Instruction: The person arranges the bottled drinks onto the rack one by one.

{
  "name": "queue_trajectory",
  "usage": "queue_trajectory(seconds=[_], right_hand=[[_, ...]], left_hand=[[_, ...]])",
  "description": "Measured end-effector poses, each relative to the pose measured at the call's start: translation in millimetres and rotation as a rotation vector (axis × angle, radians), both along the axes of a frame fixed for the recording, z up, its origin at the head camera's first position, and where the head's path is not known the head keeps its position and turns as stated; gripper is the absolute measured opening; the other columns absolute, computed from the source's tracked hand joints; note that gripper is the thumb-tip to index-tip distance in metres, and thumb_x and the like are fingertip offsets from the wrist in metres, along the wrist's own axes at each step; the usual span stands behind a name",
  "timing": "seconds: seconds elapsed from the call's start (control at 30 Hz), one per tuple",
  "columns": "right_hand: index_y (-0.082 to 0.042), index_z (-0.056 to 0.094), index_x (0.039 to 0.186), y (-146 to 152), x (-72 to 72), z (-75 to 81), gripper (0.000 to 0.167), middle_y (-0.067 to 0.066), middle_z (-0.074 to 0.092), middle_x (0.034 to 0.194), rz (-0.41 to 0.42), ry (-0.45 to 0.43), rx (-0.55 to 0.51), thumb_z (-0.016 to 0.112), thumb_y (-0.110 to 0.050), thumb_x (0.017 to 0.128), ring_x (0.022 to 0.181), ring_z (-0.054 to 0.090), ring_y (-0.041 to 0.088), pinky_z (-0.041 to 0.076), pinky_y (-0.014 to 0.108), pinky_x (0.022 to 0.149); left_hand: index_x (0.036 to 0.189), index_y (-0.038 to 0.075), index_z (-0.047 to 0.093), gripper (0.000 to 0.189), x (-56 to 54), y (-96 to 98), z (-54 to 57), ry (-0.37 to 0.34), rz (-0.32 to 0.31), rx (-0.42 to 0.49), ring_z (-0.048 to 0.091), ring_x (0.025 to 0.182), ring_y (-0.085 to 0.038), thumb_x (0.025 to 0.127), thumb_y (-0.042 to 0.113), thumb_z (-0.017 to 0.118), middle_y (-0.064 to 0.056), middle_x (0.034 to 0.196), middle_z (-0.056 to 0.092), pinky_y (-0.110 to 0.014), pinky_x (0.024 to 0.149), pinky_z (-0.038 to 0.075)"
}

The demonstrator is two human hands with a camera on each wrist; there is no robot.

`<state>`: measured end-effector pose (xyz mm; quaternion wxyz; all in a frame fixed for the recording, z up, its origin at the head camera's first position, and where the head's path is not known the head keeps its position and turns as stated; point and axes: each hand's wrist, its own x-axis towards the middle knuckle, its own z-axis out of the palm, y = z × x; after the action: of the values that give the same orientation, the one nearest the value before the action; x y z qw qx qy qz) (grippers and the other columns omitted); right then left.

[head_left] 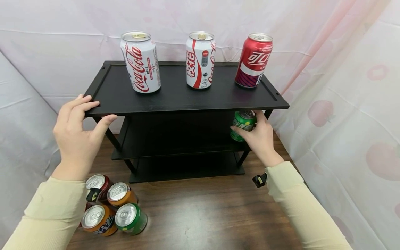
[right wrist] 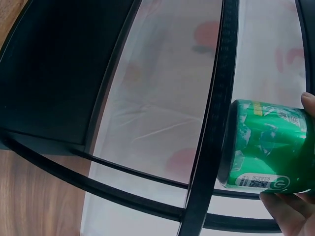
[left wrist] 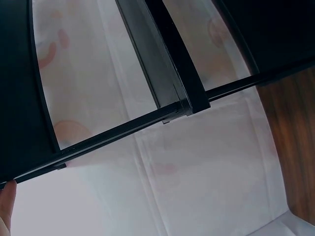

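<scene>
My right hand grips a green soda can under the right end of the top shelf, thumb on one side and fingers on the other. In the right wrist view the base of the green can is right at the middle shelf. My left hand rests at the front left corner of the black rack's top shelf, fingers over its edge and thumb at the front. A white Coca-Cola Plus can, another white Coca-Cola can and a red can stand along the top shelf.
On the wooden table, left of the rack and near my left sleeve, several cans stand grouped, among them a green can, an orange can and a dark red can. A patterned white curtain hangs behind and beside the rack.
</scene>
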<state>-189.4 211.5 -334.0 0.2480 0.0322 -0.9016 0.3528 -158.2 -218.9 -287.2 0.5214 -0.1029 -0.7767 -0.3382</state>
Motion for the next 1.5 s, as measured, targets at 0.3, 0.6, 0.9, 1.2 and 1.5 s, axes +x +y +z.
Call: queue_trajectory(seconds=[0.3, 0.6, 0.9, 1.2, 1.5], right_hand=[[-0.010, 0.042, 0.145, -1, -5.9, -2.2, 0.084, 0.022, 0.061, 0.128, 0.004, 0.006, 0.008, 0.086, -0.034, 0.077, 0.111, 0.063, 0.040, 0.052, 0.056, 0.091], [-0.015, 0.038, 0.149, -1, -11.5, -2.5, 0.089, 0.022, 0.059, 0.131, -0.003, -0.013, -0.002, 0.086, -0.036, 0.077, 0.115, 0.061, 0.040, 0.051, 0.055, 0.093], [-0.016, 0.036, 0.151, -1, -13.6, -4.3, 0.091, 0.023, 0.058, 0.133, -0.009, -0.033, -0.003, 0.084, -0.041, 0.078, 0.114, 0.061, 0.041, 0.051, 0.056, 0.093], [-0.006, 0.033, 0.150, -1, -13.4, -3.2, 0.090, 0.024, 0.054, 0.132, 0.038, -0.064, 0.029, 0.080, -0.042, 0.083, 0.116, 0.057, 0.041, 0.048, 0.056, 0.096], [-0.011, 0.026, 0.155, 1, -6.5, 5.3, 0.092, 0.026, 0.045, 0.143, 0.060, -0.093, 0.079, 0.076, -0.044, 0.086, 0.128, 0.050, 0.043, 0.045, 0.059, 0.101]], left_hand=[[0.104, -0.008, 0.071, 0.086, -2.7, -0.1, -1.9, 0.008, 0.002, 0.005, 0.059, 0.123, -0.039, 0.074, 0.072, 0.066, -0.026, 0.118, 0.067, -0.040, 0.111, 0.043], [0.105, -0.008, 0.071, 0.087, -4.6, -1.2, -3.5, 0.002, 0.006, 0.003, 0.059, 0.124, -0.038, 0.074, 0.073, 0.066, -0.025, 0.120, 0.067, -0.041, 0.111, 0.043], [0.105, -0.008, 0.070, 0.087, -3.8, -0.4, -2.8, 0.006, 0.000, 0.011, 0.058, 0.124, -0.039, 0.074, 0.073, 0.066, -0.026, 0.119, 0.067, -0.041, 0.112, 0.042], [0.104, -0.009, 0.070, 0.088, -2.0, 2.1, -0.9, 0.015, -0.006, 0.030, 0.058, 0.124, -0.040, 0.073, 0.073, 0.066, -0.027, 0.118, 0.067, -0.043, 0.112, 0.042], [0.105, -0.009, 0.069, 0.088, -1.4, 2.6, -1.4, 0.014, -0.014, 0.035, 0.057, 0.125, -0.039, 0.074, 0.073, 0.066, -0.027, 0.120, 0.066, -0.042, 0.112, 0.041]])
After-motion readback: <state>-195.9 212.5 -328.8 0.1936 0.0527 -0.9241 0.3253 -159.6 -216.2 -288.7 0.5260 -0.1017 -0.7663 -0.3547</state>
